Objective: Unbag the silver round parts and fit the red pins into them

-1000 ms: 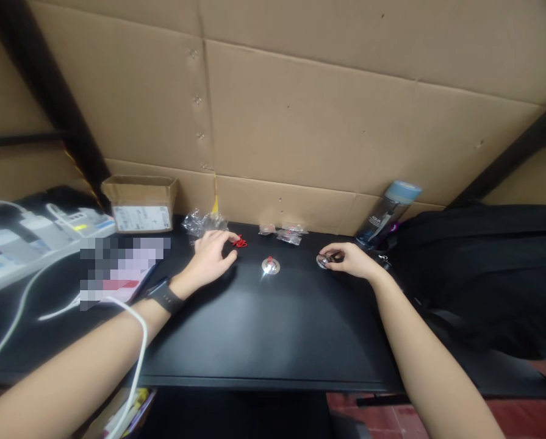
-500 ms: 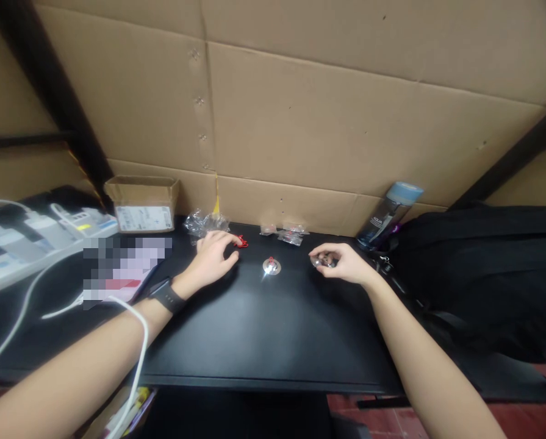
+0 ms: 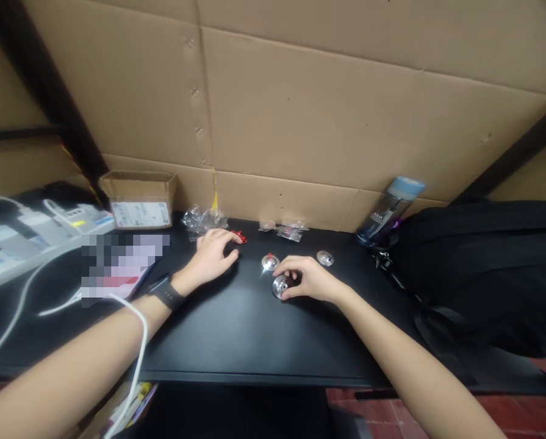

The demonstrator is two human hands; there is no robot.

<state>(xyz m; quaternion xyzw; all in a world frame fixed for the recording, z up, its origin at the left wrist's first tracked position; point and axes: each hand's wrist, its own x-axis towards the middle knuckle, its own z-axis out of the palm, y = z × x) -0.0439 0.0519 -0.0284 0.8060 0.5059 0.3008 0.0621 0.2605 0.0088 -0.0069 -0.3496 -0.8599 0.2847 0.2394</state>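
Note:
My right hand (image 3: 308, 278) grips a shiny metal finger cymbal (image 3: 280, 286) by its rim, tilted so its centre hole shows. Just behind it lies another cymbal (image 3: 269, 262) with a red cord loop at its dome. A third cymbal (image 3: 325, 258) rests on the black table to the right, beyond my right hand. My left hand (image 3: 215, 251), with a black watch on the wrist, lies on the table with thumb and fingers apart. Its index fingertip is at a small heap of red cord (image 3: 240, 236); whether it presses on the cord I cannot tell.
Clear plastic wrappers (image 3: 204, 221) and small bags (image 3: 291, 230) lie along the cardboard wall. An open carton (image 3: 138, 198) and a power strip (image 3: 39, 238) with white cables stand left. A bottle (image 3: 389, 210) and black backpack (image 3: 478, 274) are right.
My right hand has moved left and toward me with a cymbal in its fingers. One cymbal now lies on the table where that hand was. My left hand has barely moved.

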